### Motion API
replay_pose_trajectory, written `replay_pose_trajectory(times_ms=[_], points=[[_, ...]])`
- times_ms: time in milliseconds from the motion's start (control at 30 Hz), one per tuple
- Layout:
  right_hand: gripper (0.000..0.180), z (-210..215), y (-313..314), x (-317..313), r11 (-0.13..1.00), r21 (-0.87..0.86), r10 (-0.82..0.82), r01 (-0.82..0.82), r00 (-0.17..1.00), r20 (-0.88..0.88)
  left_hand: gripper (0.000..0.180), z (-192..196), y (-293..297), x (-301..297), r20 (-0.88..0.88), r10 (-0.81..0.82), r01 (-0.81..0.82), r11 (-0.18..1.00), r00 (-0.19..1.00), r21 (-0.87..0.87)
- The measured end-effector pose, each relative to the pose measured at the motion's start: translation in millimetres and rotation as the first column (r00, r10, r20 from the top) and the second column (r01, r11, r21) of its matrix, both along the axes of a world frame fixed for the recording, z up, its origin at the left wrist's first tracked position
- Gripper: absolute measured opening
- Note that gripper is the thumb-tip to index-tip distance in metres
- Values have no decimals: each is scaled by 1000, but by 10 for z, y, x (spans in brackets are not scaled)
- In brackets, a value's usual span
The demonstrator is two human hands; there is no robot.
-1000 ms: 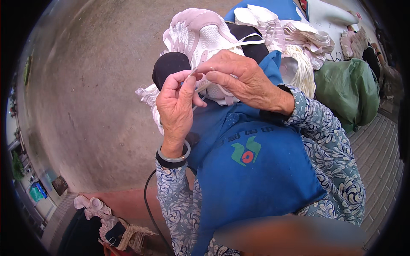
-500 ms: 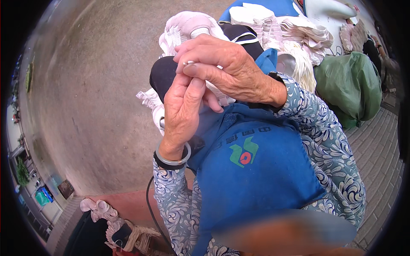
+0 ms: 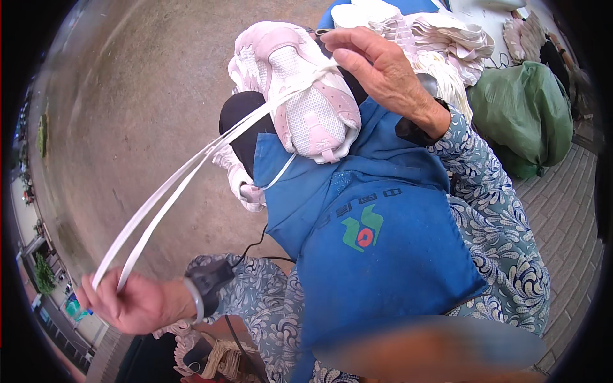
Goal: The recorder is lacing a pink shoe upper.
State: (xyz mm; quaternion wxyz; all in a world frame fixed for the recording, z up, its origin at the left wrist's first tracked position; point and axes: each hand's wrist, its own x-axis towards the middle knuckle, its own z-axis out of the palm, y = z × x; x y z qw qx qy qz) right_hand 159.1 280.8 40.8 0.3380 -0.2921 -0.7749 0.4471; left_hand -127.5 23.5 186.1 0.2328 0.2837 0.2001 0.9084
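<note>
A pink and white sneaker rests on my lap, its toe turned toward me. A white shoelace stretches across it in two long strands. My left hand, far out at the lower left, is closed around the loop of the lace. Beside the sneaker's upper right side, my right hand has its thumb at the lace's other end and appears to pinch it; its other fingers are partly hidden. Another pink and white shoe piece hangs below my dark-clad knee.
Stacked pale shoe uppers and a bundle of white laces lie at the upper right, near a green plastic bag. A blue apron covers my lap. More shoe pieces and tan cords sit at the lower left.
My hands were together above my lap and have parted. The left swung down and left, drawing the lace out long; the right moved slightly up and right, uncovering the sneaker.
</note>
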Motion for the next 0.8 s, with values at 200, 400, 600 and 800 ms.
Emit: replay_pose_trajectory(times_ms=[200,400,600,800], points=[[27,-155,-75,80,1000,18,-4,0,983,182,10,104,-749,-551,95,515,-522,851,852,65],[45,-201,-231,-33,960,211,132,-186,960,247,12,129,-957,-590,-53,557,-557,830,829,23],[47,-219,-232,-7,934,288,129,-212,951,280,13,159,-1113,-510,-196,599,-611,792,776,-1],[44,-283,-246,59,960,153,180,-235,934,309,15,40,-1164,-354,-316,627,-660,751,712,2]])
